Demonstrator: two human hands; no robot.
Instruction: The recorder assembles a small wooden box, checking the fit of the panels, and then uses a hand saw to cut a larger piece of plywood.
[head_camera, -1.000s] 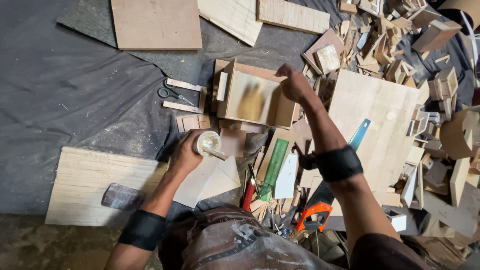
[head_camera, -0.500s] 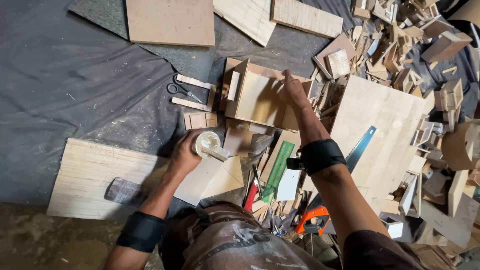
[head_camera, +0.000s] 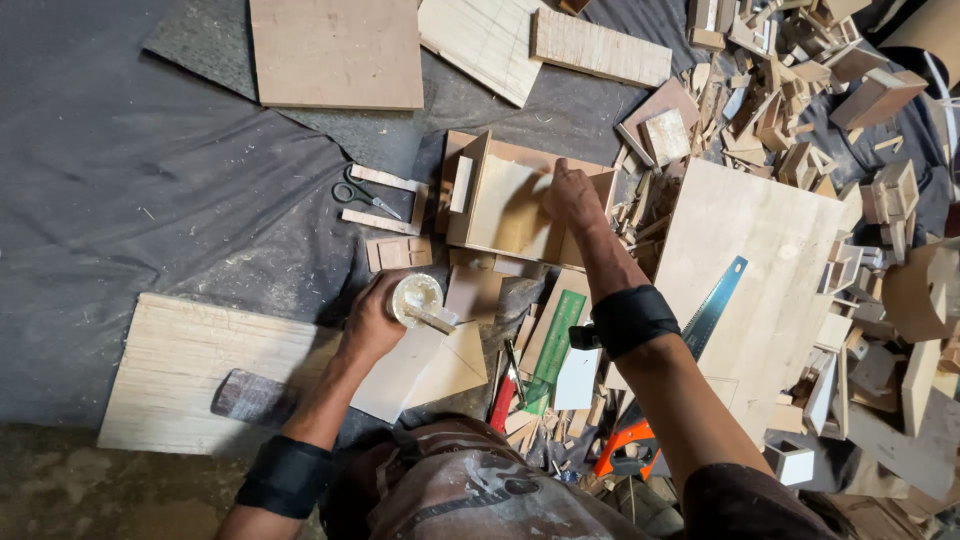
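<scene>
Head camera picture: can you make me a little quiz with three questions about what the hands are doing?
1. True or false: the left hand holds a small round pot.
2. What does the right hand touch? A) scissors B) open wooden box C) green ruler
3. Fill in: the scissors lie to the ___ of the box in the picture.

Key: 1 true; 2 B; 3 left.

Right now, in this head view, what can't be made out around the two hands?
- Contents of the small round container: too small and glary; left hand wraps its side.
- Right hand fingertips on the open wooden box: contact hidden by the hand itself.
- Orange-handled tool: mostly covered by the right forearm.
</scene>
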